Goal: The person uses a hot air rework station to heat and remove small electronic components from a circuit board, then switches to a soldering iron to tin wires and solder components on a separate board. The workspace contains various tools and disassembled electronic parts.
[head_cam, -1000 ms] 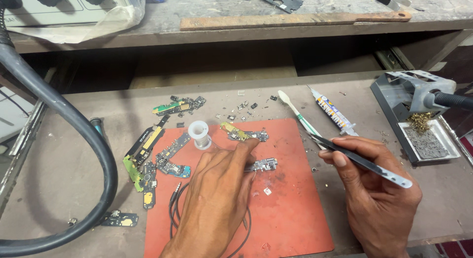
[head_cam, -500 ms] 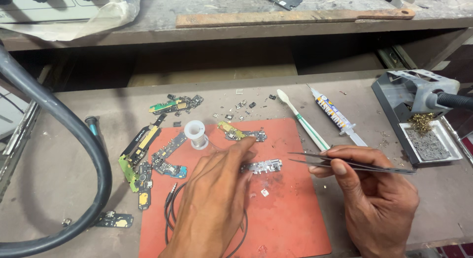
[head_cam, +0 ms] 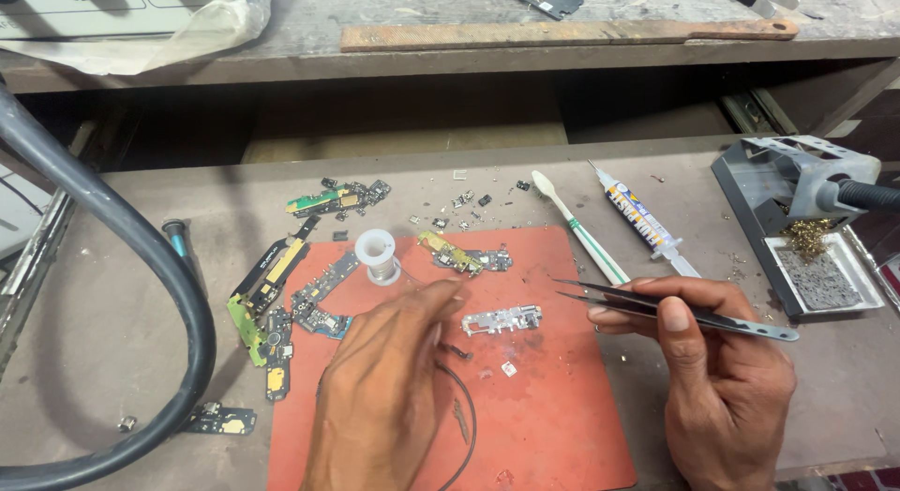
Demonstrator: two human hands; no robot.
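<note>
— What does the right hand (head_cam: 727,383) hold?

— It pinches thin metal tweezers (head_cam: 656,308) between thumb and first fingers. The two fine tips stand a little apart and hold nothing; they point left, toward the small silver metal part (head_cam: 503,319) that lies flat on the red mat (head_cam: 562,425), near but not touching.

— And the left hand (head_cam: 380,397)?

— Open, holding nothing, fingers stretched forward over the mat. The fingertips come just beside the silver part (I cannot tell if they touch it), I think to keep it from sliding. A thin black wire (head_cam: 464,425) curves out from under this hand.

— Why the mat?

— It looks soft and matte, so tiny pieces probably stay in place on it. A white solder spool (head_cam: 378,254) stands at its top edge, and green and black circuit boards (head_cam: 281,294), flat and irregular, lie spread at its left on the worn grey bench (head_cam: 141,360). A white brush (head_cam: 579,230) and a flux syringe (head_cam: 642,219) lie behind the tweezers, in easy reach
</note>
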